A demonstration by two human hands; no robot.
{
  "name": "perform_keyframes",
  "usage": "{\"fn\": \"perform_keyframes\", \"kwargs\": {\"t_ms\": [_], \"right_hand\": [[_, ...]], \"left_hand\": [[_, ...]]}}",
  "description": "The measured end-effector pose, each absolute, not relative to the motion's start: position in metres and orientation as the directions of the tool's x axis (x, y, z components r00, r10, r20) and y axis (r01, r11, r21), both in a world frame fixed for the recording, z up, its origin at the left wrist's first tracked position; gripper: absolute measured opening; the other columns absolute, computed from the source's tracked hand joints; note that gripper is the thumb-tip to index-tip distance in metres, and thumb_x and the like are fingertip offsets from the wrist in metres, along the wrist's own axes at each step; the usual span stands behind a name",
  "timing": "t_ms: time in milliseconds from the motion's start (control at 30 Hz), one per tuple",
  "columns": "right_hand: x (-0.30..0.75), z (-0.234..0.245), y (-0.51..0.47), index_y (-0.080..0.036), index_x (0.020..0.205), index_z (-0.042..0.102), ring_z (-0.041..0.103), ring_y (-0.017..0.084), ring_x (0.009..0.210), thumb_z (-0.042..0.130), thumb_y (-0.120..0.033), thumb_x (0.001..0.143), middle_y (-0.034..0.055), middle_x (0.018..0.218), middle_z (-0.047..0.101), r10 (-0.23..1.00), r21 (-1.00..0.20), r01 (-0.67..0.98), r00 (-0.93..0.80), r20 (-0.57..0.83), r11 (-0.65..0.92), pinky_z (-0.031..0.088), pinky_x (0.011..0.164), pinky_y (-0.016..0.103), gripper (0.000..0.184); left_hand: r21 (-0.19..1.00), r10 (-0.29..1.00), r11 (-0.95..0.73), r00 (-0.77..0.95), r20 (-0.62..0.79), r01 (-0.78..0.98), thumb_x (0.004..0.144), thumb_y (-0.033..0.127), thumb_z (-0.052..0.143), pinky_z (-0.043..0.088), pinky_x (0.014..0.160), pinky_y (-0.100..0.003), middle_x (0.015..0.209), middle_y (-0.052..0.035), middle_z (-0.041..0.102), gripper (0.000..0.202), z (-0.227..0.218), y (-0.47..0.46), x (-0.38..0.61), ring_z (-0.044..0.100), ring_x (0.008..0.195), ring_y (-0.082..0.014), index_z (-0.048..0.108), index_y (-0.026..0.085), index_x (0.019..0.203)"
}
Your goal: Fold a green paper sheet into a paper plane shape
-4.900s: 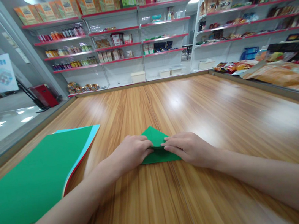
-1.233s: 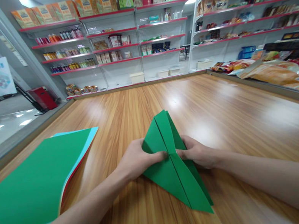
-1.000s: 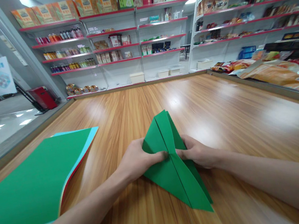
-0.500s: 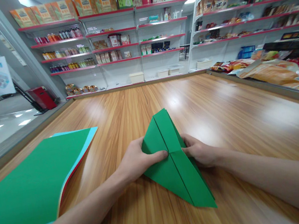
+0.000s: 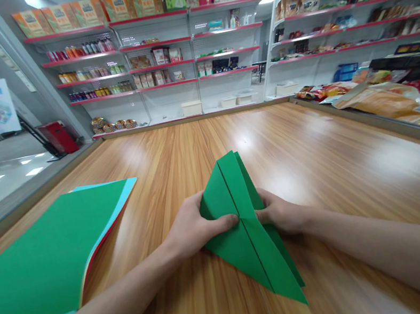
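Note:
A folded sheet of green paper [image 5: 255, 249] is held up over the wooden table, its layers spread apart along the right side. Dark crease lines run down its near face. My left hand [image 5: 201, 223] grips its left side, thumb flat on the near face by the centre crease and the other fingers hidden behind. On the right edge my right hand [image 5: 280, 212] is closed, its thumb tucked between the parted layers; the rest of its fingers are partly hidden behind the paper.
A stack of coloured paper [image 5: 55, 249], green on top with blue and red below, lies at the left. The wooden table [image 5: 145, 157] has a raised rim. Packaged snacks [image 5: 387, 104] lie beyond its right edge. Stocked shelves [image 5: 162, 68] stand behind.
The layers of the green paper have parted more on the right, and its lower tip hangs slightly lower. Both hands keep their hold in nearly the same place.

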State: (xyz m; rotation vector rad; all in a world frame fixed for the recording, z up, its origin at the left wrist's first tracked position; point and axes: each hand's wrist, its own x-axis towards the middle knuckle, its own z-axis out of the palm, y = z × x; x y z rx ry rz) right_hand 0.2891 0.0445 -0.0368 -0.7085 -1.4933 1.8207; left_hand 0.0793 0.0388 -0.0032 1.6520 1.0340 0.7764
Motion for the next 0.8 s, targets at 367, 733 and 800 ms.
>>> {"fn": "perform_keyframes", "kwargs": {"t_ms": [367, 733, 800], "right_hand": [[0.288, -0.038, 0.045, -0.015, 0.106, 0.061, 0.066, 0.019, 0.079, 0.080, -0.044, 0.068, 0.0069, 0.092, 0.069, 0.797, -0.976, -0.158, -0.603, -0.023, -0.148, 0.053, 0.075, 0.034, 0.052], [0.288, -0.028, 0.059, -0.021, 0.116, 0.060, 0.059, 0.017, 0.091, 0.055, -0.041, 0.091, 0.0065, 0.101, 0.061, 0.901, -0.895, 0.158, -0.201, 0.384, 0.417, 0.050, 0.078, 0.032, 0.032], [0.290, -0.024, 0.059, -0.021, 0.111, 0.066, 0.058, 0.019, 0.097, 0.047, -0.041, 0.095, 0.0072, 0.100, 0.060, 0.881, -0.851, 0.238, -0.199, 0.429, 0.468, 0.048, 0.084, 0.034, 0.032]], "left_hand": [[0.924, 0.926, -0.176, 0.375, 0.039, 0.339, 0.069, 0.041, 0.074, 0.053, 0.069, -0.032, 0.094, -0.0058, 0.072, 0.042, -0.001, 0.036, 0.081, 0.066, 0.084, -0.0234, 0.065, 0.016, 0.101], [0.965, 0.989, -0.052, 0.145, 0.015, 0.257, 0.074, 0.043, 0.072, 0.053, 0.083, -0.036, 0.110, -0.0118, 0.070, 0.048, -0.007, 0.043, 0.080, 0.066, 0.098, -0.0263, 0.062, 0.013, 0.110], [0.970, 0.993, -0.041, 0.121, 0.012, 0.239, 0.075, 0.045, 0.071, 0.053, 0.085, -0.037, 0.114, -0.0133, 0.068, 0.053, -0.010, 0.042, 0.080, 0.065, 0.101, -0.0261, 0.058, 0.013, 0.114]]}}
